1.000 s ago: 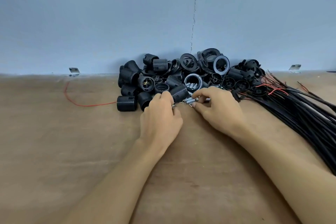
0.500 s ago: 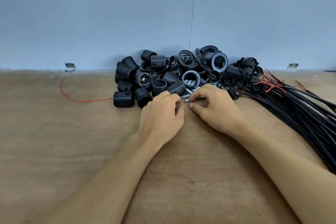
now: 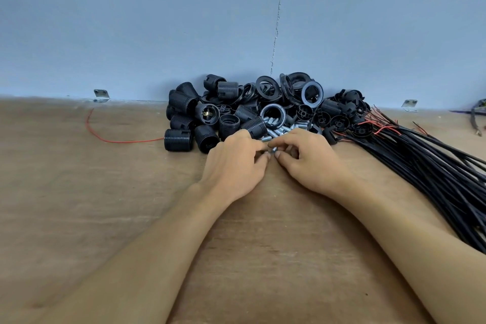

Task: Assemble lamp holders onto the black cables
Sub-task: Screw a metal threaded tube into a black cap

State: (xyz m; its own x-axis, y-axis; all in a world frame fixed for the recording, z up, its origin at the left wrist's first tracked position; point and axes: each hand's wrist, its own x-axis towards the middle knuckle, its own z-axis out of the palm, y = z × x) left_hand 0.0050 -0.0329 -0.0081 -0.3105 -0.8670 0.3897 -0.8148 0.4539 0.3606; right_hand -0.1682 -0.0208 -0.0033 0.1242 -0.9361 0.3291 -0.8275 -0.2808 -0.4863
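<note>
Pale blue wall (image 3: 131,21) with a thin vertical seam, perhaps a crack, behind brown tabletop (image 3: 65,205).

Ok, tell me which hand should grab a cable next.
Right. The right hand lies beside the cables, which fan out on that side; the left hand sits farther away, beside the holders.

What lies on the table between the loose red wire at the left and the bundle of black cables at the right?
In the head view, the pile of black plastic lamp holder parts and small silver threaded tubes.

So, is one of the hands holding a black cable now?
No, both hands pinch small metal pieces, and the black cables lie untouched to their right.
</note>
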